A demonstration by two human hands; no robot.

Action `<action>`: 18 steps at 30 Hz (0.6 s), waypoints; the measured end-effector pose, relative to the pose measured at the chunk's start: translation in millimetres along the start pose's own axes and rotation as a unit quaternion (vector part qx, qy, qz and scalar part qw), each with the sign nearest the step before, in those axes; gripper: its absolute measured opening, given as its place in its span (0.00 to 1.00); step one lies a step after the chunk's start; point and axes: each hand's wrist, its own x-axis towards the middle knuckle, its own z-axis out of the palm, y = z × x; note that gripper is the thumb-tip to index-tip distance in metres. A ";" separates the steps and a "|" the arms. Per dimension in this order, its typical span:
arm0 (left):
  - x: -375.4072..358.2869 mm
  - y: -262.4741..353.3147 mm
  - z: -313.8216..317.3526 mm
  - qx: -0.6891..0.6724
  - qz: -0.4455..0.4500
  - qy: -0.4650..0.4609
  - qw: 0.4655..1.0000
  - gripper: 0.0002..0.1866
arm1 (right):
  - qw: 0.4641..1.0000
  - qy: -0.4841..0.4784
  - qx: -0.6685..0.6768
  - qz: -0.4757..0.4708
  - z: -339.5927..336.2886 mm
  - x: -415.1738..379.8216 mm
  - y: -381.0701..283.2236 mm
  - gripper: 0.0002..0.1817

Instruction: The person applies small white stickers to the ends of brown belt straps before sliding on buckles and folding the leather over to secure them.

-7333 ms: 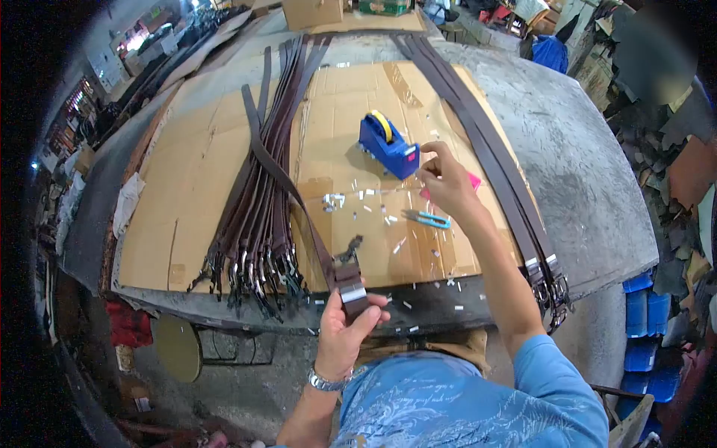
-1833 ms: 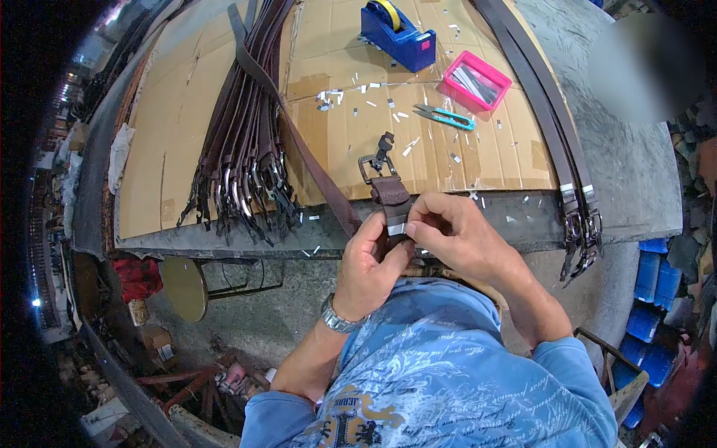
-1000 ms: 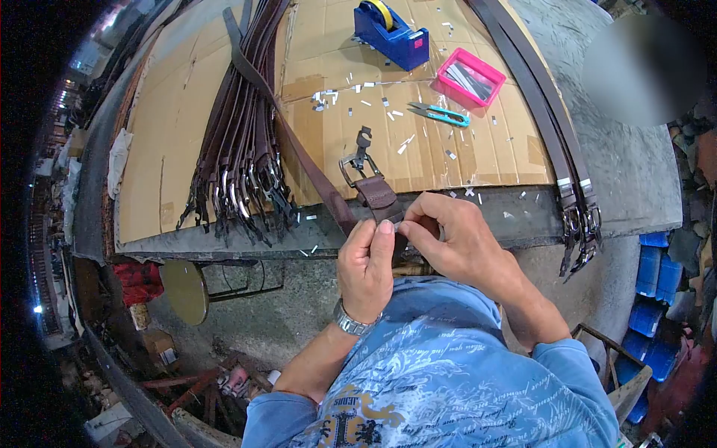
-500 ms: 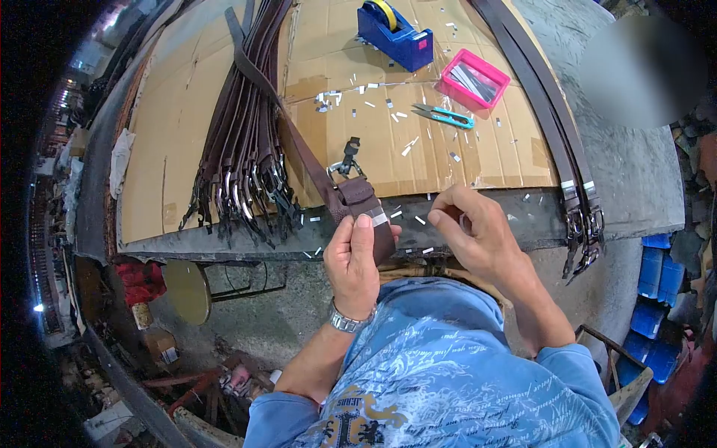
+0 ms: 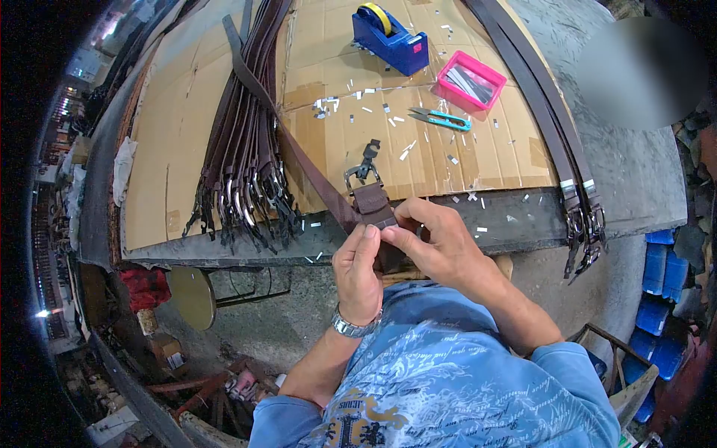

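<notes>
A dark brown belt (image 5: 305,166) runs down from the upper left of the cardboard to its buckle (image 5: 363,176) near the table's front edge. My left hand (image 5: 358,272), with a metal watch on the wrist, pinches the belt just below the buckle. Beside it, my right hand (image 5: 437,243) grips the same part, thumb and finger closed on it, with the fingertips of both hands almost touching. The white strip on the belt is mostly hidden by my fingers.
Bunched belts (image 5: 243,164) lie at left, two more belts (image 5: 534,104) at right. On the cardboard (image 5: 172,172) are a blue tape dispenser (image 5: 392,45), a pink tray (image 5: 470,81) of strips, teal snips (image 5: 441,119) and small scattered pieces. Blue bins (image 5: 653,317) stand lower right.
My right hand has moved left and down onto the belt beside my left hand. The buckle end has shifted slightly right and turned more upright.
</notes>
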 end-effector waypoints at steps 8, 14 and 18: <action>1.0 11.1 13.9 -0.021 -0.027 0.031 0.999 0.13 | 0.933 -0.038 0.269 0.234 -11.6 3.8 13.3 0.11; 4.6 4.0 6.8 0.044 -0.024 0.005 0.999 0.14 | 0.991 0.003 0.116 0.069 -7.8 -8.6 14.6 0.14; 2.4 6.0 16.6 0.063 0.006 0.013 0.998 0.15 | 0.999 0.014 0.046 0.008 -3.2 -1.0 5.8 0.17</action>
